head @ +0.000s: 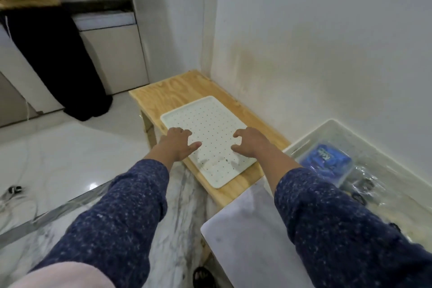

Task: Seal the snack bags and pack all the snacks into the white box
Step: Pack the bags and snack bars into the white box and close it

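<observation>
A white perforated lid (210,128) lies flat on a low wooden table (182,86). My left hand (178,145) hovers over the lid's left edge and my right hand (251,144) over its right side. Both have spread fingers and hold nothing. At the right stands the white box (327,127), holding a blue snack bag (325,159) in clear wrap and other clear-wrapped snacks (364,182).
A grey-white board (252,236) lies in front of the table. White walls close the back and right. A person in black clothing (58,58) stands at the far left by a counter. Cables (14,192) lie on the glossy floor at left.
</observation>
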`<move>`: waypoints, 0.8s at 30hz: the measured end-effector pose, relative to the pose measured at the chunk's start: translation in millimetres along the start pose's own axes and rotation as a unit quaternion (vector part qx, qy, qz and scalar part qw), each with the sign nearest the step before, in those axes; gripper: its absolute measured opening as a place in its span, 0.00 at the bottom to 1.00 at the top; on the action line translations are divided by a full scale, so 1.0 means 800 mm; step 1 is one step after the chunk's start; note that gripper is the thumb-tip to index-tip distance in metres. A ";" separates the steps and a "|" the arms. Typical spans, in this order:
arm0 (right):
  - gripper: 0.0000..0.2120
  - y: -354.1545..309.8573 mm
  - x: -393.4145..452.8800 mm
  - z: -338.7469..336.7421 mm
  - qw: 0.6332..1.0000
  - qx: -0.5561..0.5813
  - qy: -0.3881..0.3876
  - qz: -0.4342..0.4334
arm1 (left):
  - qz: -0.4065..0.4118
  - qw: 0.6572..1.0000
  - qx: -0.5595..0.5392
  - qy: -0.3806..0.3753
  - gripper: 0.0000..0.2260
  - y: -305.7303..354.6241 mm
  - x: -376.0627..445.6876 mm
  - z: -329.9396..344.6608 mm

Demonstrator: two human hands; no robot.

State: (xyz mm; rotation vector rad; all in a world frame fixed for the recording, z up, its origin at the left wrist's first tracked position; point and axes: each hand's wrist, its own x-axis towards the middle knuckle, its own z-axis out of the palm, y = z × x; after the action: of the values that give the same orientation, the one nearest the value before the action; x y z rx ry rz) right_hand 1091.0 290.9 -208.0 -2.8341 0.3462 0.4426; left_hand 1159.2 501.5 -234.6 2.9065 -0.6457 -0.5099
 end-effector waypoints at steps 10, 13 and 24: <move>0.41 0.049 0.108 0.138 0.995 0.012 -0.086 0.057 | -0.149 0.977 -0.141 -0.066 0.39 0.011 0.098 0.130; 0.46 0.060 0.119 0.151 0.991 0.044 -0.097 0.075 | -0.166 0.969 -0.166 -0.080 0.43 0.005 0.109 0.151; 0.53 0.013 0.101 0.181 0.989 0.059 -0.096 0.094 | -0.145 0.930 -0.330 -0.075 0.47 -0.059 0.097 0.163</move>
State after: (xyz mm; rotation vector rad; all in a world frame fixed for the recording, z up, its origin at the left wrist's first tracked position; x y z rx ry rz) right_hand 1124.5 306.3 -370.2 -2.6287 0.5832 0.7026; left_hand 1198.4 504.8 -388.6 2.3290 -0.0225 -0.8030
